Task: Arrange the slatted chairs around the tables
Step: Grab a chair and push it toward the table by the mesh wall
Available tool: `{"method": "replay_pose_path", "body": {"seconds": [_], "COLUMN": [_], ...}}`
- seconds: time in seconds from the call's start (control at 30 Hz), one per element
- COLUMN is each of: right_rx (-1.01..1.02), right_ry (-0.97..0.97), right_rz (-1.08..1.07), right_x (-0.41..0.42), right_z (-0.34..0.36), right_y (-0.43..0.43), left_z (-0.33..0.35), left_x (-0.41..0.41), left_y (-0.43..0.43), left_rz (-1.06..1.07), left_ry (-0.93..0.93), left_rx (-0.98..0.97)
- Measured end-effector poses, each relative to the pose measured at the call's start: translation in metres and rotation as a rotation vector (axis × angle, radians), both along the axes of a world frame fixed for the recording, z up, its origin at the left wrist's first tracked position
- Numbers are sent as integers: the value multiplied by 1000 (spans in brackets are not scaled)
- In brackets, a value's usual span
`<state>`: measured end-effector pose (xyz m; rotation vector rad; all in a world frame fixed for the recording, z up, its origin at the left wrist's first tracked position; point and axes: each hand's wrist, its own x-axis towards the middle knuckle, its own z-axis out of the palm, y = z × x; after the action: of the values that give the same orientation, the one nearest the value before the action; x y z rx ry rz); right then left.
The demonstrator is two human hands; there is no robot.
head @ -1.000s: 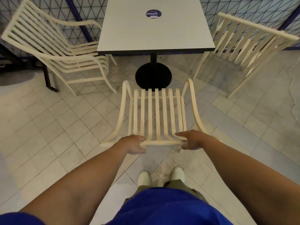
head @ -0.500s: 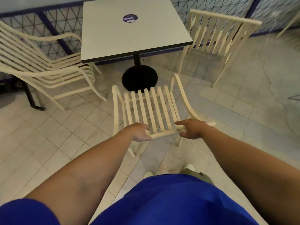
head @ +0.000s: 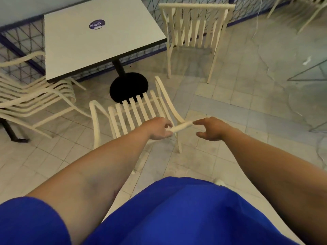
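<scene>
**Near chair at the table edge: left hand on the top rail, right hand off it**

Your left hand (head: pixel 160 129) is curled around the top rail (head: pixel 182 126) of the near slatted chair (head: pixel 136 110), fingers wrapped over the rail's left part. Your right hand (head: pixel 211 129) sits just beside the rail's right end, fingers spread and loosely curved, thumb below; it grips nothing, and the fingertips look barely apart from the rail end, though contact there cannot be told for certain.

The near chair stands on the tiled floor (head: pixel 230 106) directly in front of you, its back toward you and its seat facing the table (head: pixel 99 39). The front of the seat overlaps the table's round black base (head: pixel 128 86) in this view. The chair appears skewed, its right armrest closer to the table than its left.

The table is square and pale, on a single black post, with a round dark sticker (head: pixel 97 24) reading "ClayG" near its far side.

A second slatted chair (head: pixel 31 96) stands at the table's left side, partly tucked beneath the top. A third slatted chair (head: pixel 194 32) stands to the right of the table, apart from it, its back toward the far mesh fence (head: pixel 21 38).

Your blue clothing (head: pixel 177 213) fills the bottom of the view. The frame is motion-blurred toward the right edge.
</scene>
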<state>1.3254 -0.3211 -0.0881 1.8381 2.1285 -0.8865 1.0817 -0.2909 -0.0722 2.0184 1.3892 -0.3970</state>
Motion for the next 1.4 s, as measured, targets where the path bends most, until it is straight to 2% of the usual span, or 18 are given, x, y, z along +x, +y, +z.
{"method": "replay_pose_path", "body": {"seconds": [0.33, 0.67, 0.97, 1.4], "right_rx": [-84, -122, -136, -92], "right_ry": [0, 10, -31, -13], "right_rz": [47, 38, 36, 90], "right_x": [176, 252, 291, 301], "right_z": [-8, -13, -34, -14], "right_y": [14, 72, 212, 428], "left_z": [-10, -17, -47, -27], "left_x": [178, 251, 284, 291], "left_y": [7, 73, 214, 425], "left_rz": [38, 19, 8, 58], "left_ry": [-29, 12, -20, 10], "left_rx": [-98, -164, -189, -121]}}
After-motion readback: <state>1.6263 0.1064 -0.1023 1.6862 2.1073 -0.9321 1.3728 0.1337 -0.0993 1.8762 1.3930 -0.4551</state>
